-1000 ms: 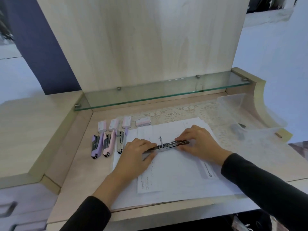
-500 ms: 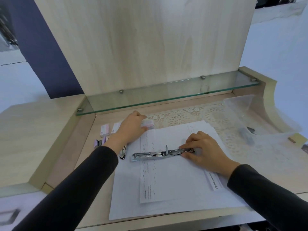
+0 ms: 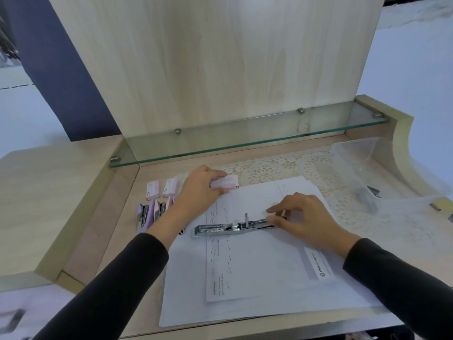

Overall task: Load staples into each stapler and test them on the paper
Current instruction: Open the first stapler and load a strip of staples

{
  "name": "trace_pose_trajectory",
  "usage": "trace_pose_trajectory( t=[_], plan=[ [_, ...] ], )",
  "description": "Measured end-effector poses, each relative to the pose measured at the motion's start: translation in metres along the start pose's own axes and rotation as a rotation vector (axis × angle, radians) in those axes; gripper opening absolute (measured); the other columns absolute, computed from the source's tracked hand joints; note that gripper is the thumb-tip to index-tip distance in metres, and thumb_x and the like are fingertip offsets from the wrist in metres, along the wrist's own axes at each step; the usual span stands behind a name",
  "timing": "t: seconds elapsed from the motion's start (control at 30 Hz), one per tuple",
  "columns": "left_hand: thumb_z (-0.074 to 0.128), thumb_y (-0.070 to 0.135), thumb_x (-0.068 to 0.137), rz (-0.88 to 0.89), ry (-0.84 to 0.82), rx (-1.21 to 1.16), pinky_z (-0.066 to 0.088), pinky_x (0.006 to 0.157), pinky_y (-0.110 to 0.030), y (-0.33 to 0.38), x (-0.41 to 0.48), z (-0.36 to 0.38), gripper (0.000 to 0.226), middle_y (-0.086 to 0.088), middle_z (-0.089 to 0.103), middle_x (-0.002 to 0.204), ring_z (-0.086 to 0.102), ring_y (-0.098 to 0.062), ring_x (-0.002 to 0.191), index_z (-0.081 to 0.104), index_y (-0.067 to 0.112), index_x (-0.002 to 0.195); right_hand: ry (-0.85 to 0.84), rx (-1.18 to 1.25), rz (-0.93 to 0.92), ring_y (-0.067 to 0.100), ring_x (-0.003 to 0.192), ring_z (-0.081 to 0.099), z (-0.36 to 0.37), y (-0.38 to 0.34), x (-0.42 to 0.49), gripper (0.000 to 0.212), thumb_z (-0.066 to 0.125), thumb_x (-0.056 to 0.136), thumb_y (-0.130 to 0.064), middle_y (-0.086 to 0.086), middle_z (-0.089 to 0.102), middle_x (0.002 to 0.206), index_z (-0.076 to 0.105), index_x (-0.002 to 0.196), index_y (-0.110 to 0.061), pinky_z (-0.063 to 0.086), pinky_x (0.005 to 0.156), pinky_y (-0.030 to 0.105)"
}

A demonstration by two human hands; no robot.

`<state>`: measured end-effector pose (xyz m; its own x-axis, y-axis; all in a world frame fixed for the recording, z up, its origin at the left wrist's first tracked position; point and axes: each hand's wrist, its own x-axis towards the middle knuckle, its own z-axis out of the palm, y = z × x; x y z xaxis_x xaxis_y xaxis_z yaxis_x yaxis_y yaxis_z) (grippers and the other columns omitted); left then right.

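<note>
The chrome metal stapler (image 3: pixel 232 228), swung open flat, is laid on the white paper sheets (image 3: pixel 257 278) near the middle of the pale wooden surface (image 3: pixel 98 229). Its right end is held by the right hand (image 3: pixel 306 222), whose fingers (image 3: pixel 277 220) are curled over it. A small pink-and-white staple box (image 3: pixel 226 184) is gripped between the thumb and curled fingers of the left hand (image 3: pixel 201 190), at the rear edge of the sheets. A row of pink staple boxes (image 3: pixel 153 190), a purple plastic stapler (image 3: pixel 143 217) and a pink plastic stapler (image 3: pixel 160 212) are set towards the left edge of the surface.
</note>
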<state>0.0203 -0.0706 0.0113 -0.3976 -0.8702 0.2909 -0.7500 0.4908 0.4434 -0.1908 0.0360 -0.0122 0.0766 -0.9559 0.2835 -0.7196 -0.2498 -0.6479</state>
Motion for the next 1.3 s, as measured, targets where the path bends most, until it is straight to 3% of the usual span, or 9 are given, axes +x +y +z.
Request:
trace_pose_trajectory(
  t=[0.2, 0.33, 0.47, 0.57, 0.8, 0.93, 1.03, 1.17, 1.3],
  plan=[
    [0.072, 0.020, 0.078, 0.018, -0.114, -0.040, 0.028, 0.075, -0.014, 0.014, -0.023, 0.013, 0.036, -0.004, 0.057, 0.107, 0.041, -0.008, 0.086, 0.063, 0.018, 0.113, 0.078, 0.033, 0.010, 0.015, 0.066, 0.062, -0.002, -0.009, 0.019, 0.006, 0.067, 0.079, -0.015, -0.002, 0.071, 0.076, 0.074, 0.079, -0.015, 0.053, 0.070, 0.033],
    [0.072, 0.018, 0.078, 0.020, -0.119, -0.045, 0.026, 0.073, -0.011, 0.015, -0.027, 0.019, 0.038, -0.008, 0.059, 0.110, 0.046, -0.009, 0.092, 0.062, 0.014, 0.114, 0.020, -0.090, 0.019, 0.012, 0.073, 0.056, 0.006, -0.012, 0.032, 0.018, 0.069, 0.078, -0.022, -0.006, 0.066, 0.092, 0.069, 0.096, -0.017, 0.044, 0.067, 0.015],
    [0.072, 0.016, 0.077, 0.015, -0.089, -0.030, 0.034, 0.084, -0.019, 0.015, -0.028, 0.020, 0.036, -0.005, 0.062, 0.111, 0.053, -0.017, 0.101, 0.063, 0.015, 0.113, -0.072, -0.155, 0.015, 0.009, 0.081, 0.048, 0.019, -0.012, 0.046, 0.037, 0.073, 0.074, -0.025, -0.001, 0.064, 0.108, 0.064, 0.109, -0.017, 0.035, 0.073, 0.019],
    [0.071, 0.017, 0.078, 0.015, -0.059, 0.010, 0.039, 0.088, -0.028, 0.012, -0.029, 0.021, 0.035, -0.002, 0.063, 0.110, 0.052, -0.019, 0.104, 0.063, 0.017, 0.112, -0.086, -0.192, -0.007, 0.008, 0.081, 0.044, 0.023, -0.014, 0.051, 0.033, 0.072, 0.074, -0.025, 0.002, 0.065, 0.104, 0.066, 0.106, -0.016, 0.033, 0.074, 0.020],
    [0.071, 0.024, 0.078, 0.004, -0.011, 0.066, 0.032, 0.086, -0.026, 0.008, -0.032, 0.021, 0.037, -0.001, 0.062, 0.112, 0.045, -0.019, 0.107, 0.064, 0.018, 0.114, -0.074, -0.215, -0.035, 0.006, 0.075, 0.045, 0.025, -0.014, 0.049, 0.025, 0.066, 0.079, -0.022, 0.001, 0.067, 0.098, 0.068, 0.103, -0.017, 0.034, 0.069, 0.019],
    [0.070, 0.025, 0.080, -0.007, -0.012, 0.074, 0.030, 0.084, -0.023, 0.007, -0.032, 0.020, 0.038, -0.002, 0.061, 0.113, 0.044, -0.019, 0.109, 0.062, 0.019, 0.116, -0.076, -0.217, -0.013, 0.011, 0.071, 0.050, 0.018, -0.009, 0.048, 0.019, 0.065, 0.079, -0.017, 0.001, 0.067, 0.097, 0.070, 0.098, -0.016, 0.045, 0.071, 0.026],
    [0.069, 0.028, 0.080, -0.025, -0.020, 0.083, 0.031, 0.086, -0.025, 0.006, -0.032, 0.020, 0.039, -0.001, 0.060, 0.114, 0.044, -0.018, 0.110, 0.062, 0.020, 0.117, -0.065, -0.177, 0.011, 0.013, 0.072, 0.055, 0.012, -0.007, 0.046, 0.019, 0.065, 0.080, -0.016, -0.001, 0.067, 0.100, 0.069, 0.098, -0.017, 0.043, 0.068, 0.020],
    [0.069, 0.028, 0.080, -0.026, -0.019, 0.101, 0.032, 0.086, -0.027, 0.008, -0.032, 0.019, 0.038, -0.001, 0.061, 0.114, 0.045, -0.019, 0.110, 0.062, 0.020, 0.117, -0.059, -0.131, -0.119, 0.015, 0.074, 0.058, 0.016, -0.019, 0.046, 0.021, 0.066, 0.080, -0.016, -0.004, 0.068, 0.102, 0.070, 0.100, -0.022, 0.040, 0.065, 0.012],
    [0.069, 0.027, 0.080, -0.019, -0.019, 0.110, 0.034, 0.086, -0.027, 0.008, -0.032, 0.019, 0.036, -0.002, 0.062, 0.112, 0.046, -0.021, 0.109, 0.063, 0.020, 0.115, -0.056, -0.139, -0.172, 0.012, 0.071, 0.057, 0.029, -0.026, 0.046, 0.021, 0.063, 0.079, -0.011, -0.002, 0.071, 0.097, 0.071, 0.097, -0.018, 0.042, 0.068, 0.020]
  ],
)
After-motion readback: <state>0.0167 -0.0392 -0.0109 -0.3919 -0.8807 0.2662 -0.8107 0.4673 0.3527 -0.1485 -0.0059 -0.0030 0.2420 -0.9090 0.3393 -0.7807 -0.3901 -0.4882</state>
